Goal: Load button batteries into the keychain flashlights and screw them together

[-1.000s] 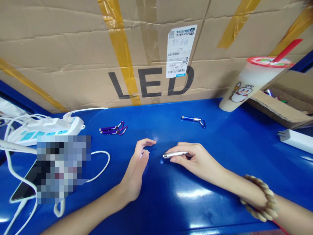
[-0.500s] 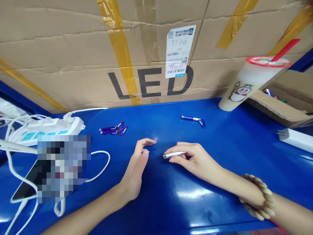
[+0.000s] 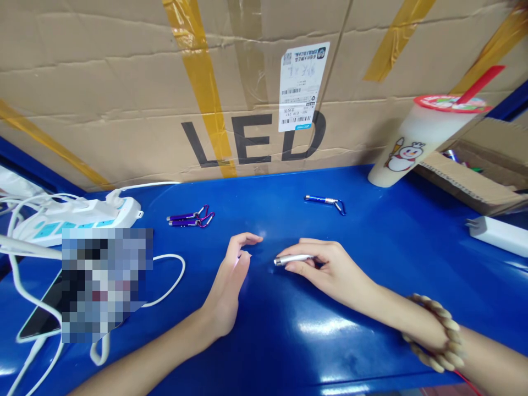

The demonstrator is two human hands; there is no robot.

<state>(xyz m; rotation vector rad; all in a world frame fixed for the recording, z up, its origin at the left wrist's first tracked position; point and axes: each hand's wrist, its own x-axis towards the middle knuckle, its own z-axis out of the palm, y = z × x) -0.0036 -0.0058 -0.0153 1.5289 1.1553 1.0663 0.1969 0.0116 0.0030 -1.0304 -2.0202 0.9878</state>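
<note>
My right hand [image 3: 330, 272] is closed around a small silver keychain flashlight [image 3: 291, 259], whose tip points left toward my left hand. My left hand [image 3: 231, 280] rests edge-down on the blue table [image 3: 371, 308], palm facing the flashlight's tip, fingers loosely curled and apart, holding nothing. A faint bright spot shows on its palm. Two purple keychain flashlights [image 3: 190, 218] lie side by side behind my left hand. A blue keychain flashlight [image 3: 325, 202] lies farther back, beyond my right hand.
A big cardboard box marked LED [image 3: 256, 82] walls off the back. A white power strip [image 3: 78, 217] with cables and a phone lie at the left. A lidded drink cup [image 3: 416, 140], an open carton [image 3: 478, 176] and a white charger [image 3: 499, 235] stand at the right.
</note>
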